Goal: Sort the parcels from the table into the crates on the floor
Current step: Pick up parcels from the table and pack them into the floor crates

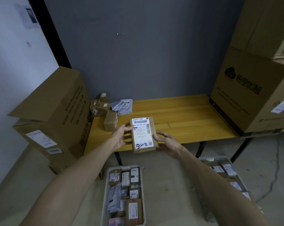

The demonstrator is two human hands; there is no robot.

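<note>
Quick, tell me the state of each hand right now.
Left hand: holding the labelled brown parcel by its left edge.
Right hand: holding the same parcel by its lower right edge.

Left grip (121,137) and right grip (168,142) are bare (forearms (82,173) likewise).

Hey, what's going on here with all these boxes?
A person holds a labelled parcel, left hand and right hand gripping its sides, over the yellow table near its front edge. A few small parcels lie at its back left corner. On the floor, the near crate and the right crate already hold parcels.
</note>
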